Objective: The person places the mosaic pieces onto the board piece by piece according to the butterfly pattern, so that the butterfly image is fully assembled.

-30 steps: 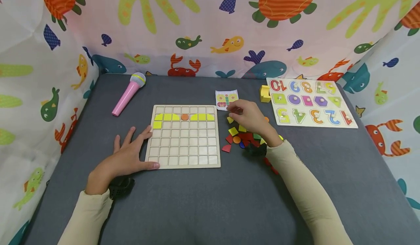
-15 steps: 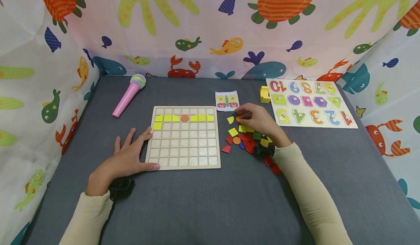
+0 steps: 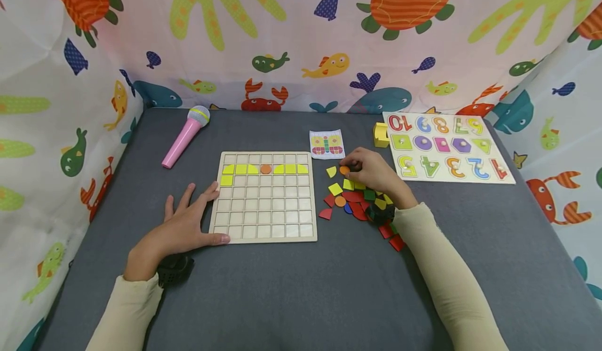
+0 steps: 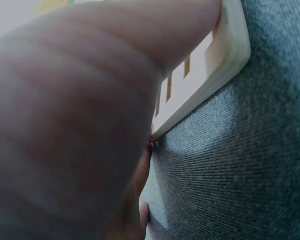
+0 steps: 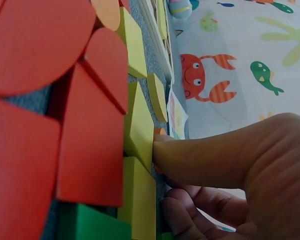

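Observation:
A pale wooden grid board (image 3: 265,205) lies in front of me, with yellow pieces (image 3: 241,169) and an orange disc (image 3: 266,169) along its second row. My left hand (image 3: 171,236) steadies the board at its left side, fingers spread, thumb on the near corner; the left wrist view shows the thumb (image 4: 190,30) over that corner. Just right of the board, my right hand (image 3: 373,173) pinches another orange disc (image 3: 344,170), mostly covered by the thumb (image 5: 200,160) in the right wrist view. Loose red pieces (image 3: 358,211), yellow and green ones lie under that wrist.
A small picture card (image 3: 326,144) lies at the board's far right corner. Beyond my right hand are a yellow block (image 3: 380,135) and a number puzzle board (image 3: 447,147). A pink toy microphone (image 3: 183,141) lies back left. Patterned cloth (image 3: 291,37) walls the table.
My right hand has drawn back from the picture card, rightward and slightly nearer, to the orange disc now showing at its fingertips. My left hand has stayed on the board.

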{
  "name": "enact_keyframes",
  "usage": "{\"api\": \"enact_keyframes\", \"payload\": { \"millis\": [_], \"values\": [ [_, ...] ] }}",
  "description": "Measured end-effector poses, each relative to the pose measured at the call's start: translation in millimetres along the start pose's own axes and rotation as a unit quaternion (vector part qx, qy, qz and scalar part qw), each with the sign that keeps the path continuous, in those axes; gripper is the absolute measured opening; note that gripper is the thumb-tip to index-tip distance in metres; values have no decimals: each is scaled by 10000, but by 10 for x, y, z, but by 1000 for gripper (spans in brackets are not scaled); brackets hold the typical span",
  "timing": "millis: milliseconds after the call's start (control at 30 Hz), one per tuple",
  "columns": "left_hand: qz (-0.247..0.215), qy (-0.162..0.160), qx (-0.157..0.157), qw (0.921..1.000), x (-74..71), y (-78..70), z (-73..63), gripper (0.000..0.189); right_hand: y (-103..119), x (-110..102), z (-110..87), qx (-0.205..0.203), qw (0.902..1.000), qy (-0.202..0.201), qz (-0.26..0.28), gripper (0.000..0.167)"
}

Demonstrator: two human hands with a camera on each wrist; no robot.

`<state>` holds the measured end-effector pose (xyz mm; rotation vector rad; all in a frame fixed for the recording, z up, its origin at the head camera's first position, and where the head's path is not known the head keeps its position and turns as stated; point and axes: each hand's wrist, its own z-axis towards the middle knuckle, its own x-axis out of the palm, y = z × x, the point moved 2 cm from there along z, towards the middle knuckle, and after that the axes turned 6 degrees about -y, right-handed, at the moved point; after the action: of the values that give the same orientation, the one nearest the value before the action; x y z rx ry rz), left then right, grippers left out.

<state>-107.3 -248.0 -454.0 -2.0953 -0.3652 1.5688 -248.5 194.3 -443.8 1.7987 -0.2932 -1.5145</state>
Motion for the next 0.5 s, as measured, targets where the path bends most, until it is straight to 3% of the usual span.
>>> {"api": "enact_keyframes", "payload": {
  "millis": [500],
  "values": [
    [-53, 17, -10, 10000, -12, -9, -13, 125, 26, -35, 1, -147, 9998, -17, 121, 12]
  ]
}}
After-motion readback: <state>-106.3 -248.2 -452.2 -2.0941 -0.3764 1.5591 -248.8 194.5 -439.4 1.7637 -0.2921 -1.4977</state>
